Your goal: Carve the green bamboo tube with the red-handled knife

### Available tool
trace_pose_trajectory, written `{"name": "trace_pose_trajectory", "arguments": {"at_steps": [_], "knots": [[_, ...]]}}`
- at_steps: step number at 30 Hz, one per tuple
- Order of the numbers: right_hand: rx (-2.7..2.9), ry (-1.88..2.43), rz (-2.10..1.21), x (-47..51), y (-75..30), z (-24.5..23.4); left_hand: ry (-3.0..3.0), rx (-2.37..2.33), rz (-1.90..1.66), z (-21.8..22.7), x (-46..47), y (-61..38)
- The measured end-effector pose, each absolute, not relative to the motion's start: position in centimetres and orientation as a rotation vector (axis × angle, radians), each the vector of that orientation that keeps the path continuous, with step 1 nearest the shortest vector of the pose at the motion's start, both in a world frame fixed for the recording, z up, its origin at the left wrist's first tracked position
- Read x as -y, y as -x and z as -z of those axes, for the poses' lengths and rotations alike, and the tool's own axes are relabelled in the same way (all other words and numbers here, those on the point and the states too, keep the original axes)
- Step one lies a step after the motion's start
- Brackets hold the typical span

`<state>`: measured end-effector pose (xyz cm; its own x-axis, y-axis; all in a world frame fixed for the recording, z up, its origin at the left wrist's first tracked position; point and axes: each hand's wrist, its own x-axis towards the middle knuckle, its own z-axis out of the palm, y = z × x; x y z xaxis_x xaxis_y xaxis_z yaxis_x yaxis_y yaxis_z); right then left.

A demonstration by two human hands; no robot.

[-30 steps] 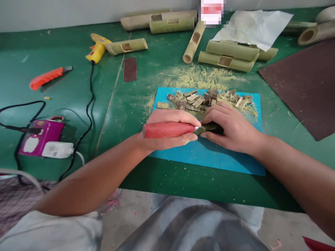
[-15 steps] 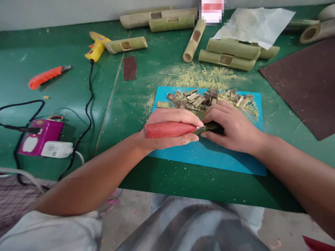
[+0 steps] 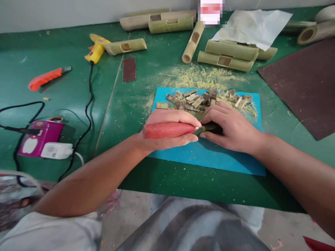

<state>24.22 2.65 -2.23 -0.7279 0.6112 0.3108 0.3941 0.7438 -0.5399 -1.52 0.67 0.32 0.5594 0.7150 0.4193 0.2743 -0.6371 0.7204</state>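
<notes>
My left hand (image 3: 170,116) is wrapped round a red-handled carving knife (image 3: 170,130), its handle pointing left and its short metal part toward the right hand. My right hand (image 3: 230,127) curls over a dark green length of bamboo (image 3: 210,128), mostly hidden under the fingers and palm. The knife's metal end meets the bamboo between both hands; its tip cannot be made out. Beneath them lies a blue mat (image 3: 188,158). Cut bamboo chips (image 3: 196,100) and shavings are heaped along the mat's far edge, just beyond my fingers.
Hollow bamboo tubes (image 3: 232,50) with cut openings lie at the back, some under a white sheet (image 3: 255,26). A dark brown sheet (image 3: 303,87) is at right. To the left are a yellow glue gun (image 3: 97,48), an orange utility knife (image 3: 45,79) and a purple power block (image 3: 48,130) with cords.
Both hands keep their grip on the knife and bamboo, nearly unmoved. The whole view has shifted very slightly.
</notes>
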Motion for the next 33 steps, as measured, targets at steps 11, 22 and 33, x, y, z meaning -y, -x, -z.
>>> {"name": "trace_pose_trajectory", "arguments": {"at_steps": [11, 22, 33], "knots": [[2.474, 0.743, -0.612, -2.5, -24.3, 2.1, -2.233, -0.766, -1.026, -0.6, -0.2, 0.5], [2.441, 0.754, -0.593, -2.4, -24.4, 2.6, -2.257, -0.761, -1.214, -0.1, 0.2, 1.4], [2.476, 0.727, -0.618, -2.5, -24.4, 2.4, -2.372, -0.653, -1.119, 0.1, -0.1, 1.5]]}}
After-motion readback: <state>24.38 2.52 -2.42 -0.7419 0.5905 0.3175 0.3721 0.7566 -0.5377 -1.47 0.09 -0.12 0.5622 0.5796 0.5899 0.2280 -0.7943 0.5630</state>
